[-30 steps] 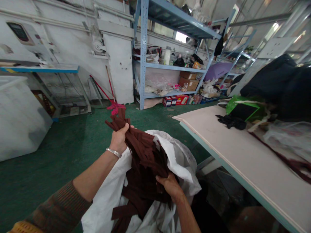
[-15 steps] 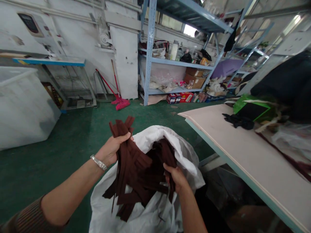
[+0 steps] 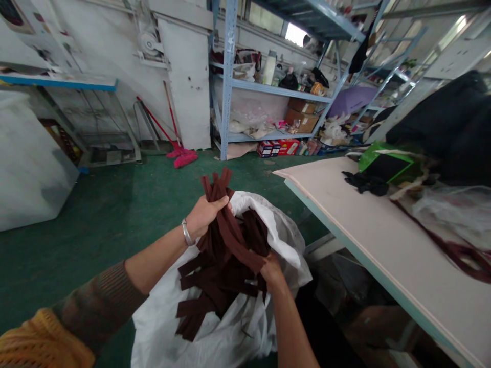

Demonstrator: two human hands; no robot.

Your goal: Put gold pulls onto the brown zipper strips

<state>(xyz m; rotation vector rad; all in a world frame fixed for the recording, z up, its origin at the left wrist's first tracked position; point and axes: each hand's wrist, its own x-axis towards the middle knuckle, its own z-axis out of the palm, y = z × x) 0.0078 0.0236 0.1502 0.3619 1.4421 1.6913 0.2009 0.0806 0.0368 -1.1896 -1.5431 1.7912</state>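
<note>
A white sack (image 3: pixel 161 317) stands in front of me, its mouth folded back, with dark brown fabric strips (image 3: pixel 215 276) piled in it. My left hand (image 3: pixel 209 212) is closed round a bunch of these strips, their ends sticking up past the thumb. One strip runs from that bunch down to my right hand (image 3: pixel 271 271), which is low at the right side of the opening. The strips cover its fingertips; it appears closed on the lower part of the strips.
To the right is a pale table (image 3: pixel 345 204) with a green box (image 3: pixel 387 161) and a black bundle. Blue metal shelving (image 3: pixel 228 87) stands at the back. Pink mops (image 3: pixel 184 156) lean by the wall, and a large white bin (image 3: pixel 34 168) stands left.
My left hand has moved right with the bunch, nearer the right hand. The right hand has shifted slightly and a strip now stretches between both hands. The view has turned a little.
</note>
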